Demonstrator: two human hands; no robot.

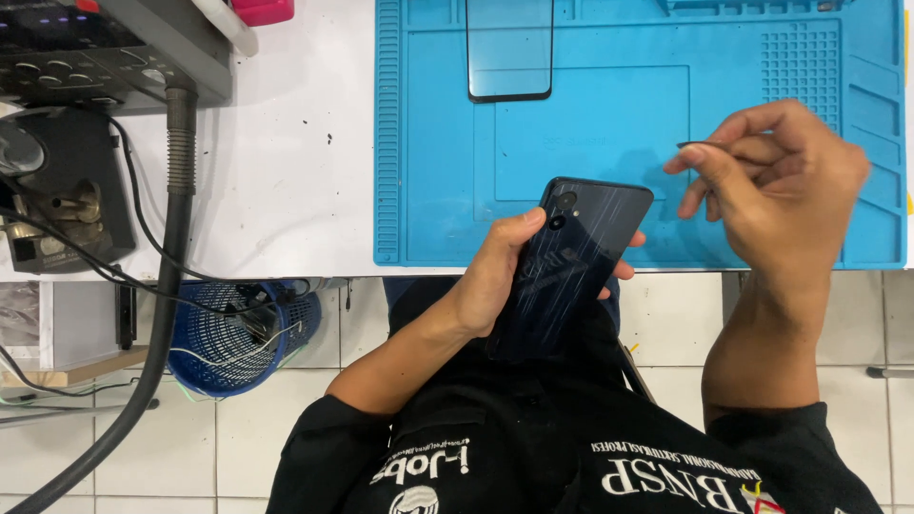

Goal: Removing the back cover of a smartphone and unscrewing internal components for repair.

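Our left hand (495, 276) grips the dark phone (571, 262) back-up over the table edge; our right hand (781, 176) pinches a thin tool (700, 145) above the blue mat (438, 143). A loose grip could drop the phone to the floor.

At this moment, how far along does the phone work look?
Done: a separate glass panel lies on the blue mat. In hand: the left hand holds the dark phone back side up, while the right hand pinches a thin metal tool clear of it. Left: the back cover looks closed; the tool has not touched it.
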